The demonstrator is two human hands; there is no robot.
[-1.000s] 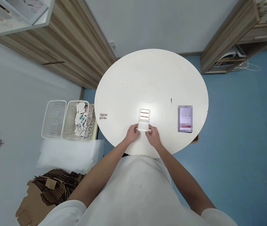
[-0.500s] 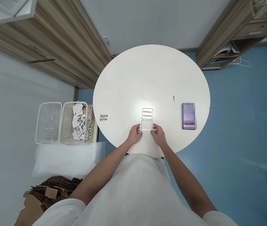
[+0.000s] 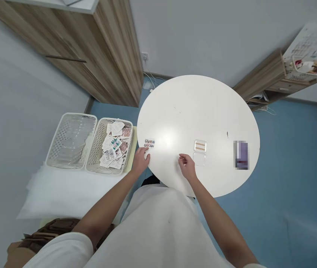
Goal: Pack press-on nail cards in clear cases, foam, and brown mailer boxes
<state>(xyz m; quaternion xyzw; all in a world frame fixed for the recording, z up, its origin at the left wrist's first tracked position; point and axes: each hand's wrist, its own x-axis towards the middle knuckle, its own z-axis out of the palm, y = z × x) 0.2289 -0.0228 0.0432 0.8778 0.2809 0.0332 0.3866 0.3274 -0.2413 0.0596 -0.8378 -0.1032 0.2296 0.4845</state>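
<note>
My left hand [image 3: 140, 161] is at the left edge of the white round table, its fingers apart and fingertips at the lower edge of a small card of colorful nail-like pieces [image 3: 149, 143]. Over the table's near part is my right hand [image 3: 186, 166], fingers curled, with nothing that I can make out in them. Just right of it lies a clear plastic case [image 3: 200, 158], opened flat, with two thin tan strips [image 3: 200, 146] in its far half.
The white table [image 3: 203, 100] carries a blurred purple object [image 3: 242, 155] at the right. Left of it stand a basket of cards [image 3: 92, 156] and a basket of clear cases [image 3: 53, 149]. Wooden cabinets stand behind, left and right.
My left hand has left the clear case and moved left to the card. My right hand has also shifted left, away from the case. The whole view has turned toward the left.
</note>
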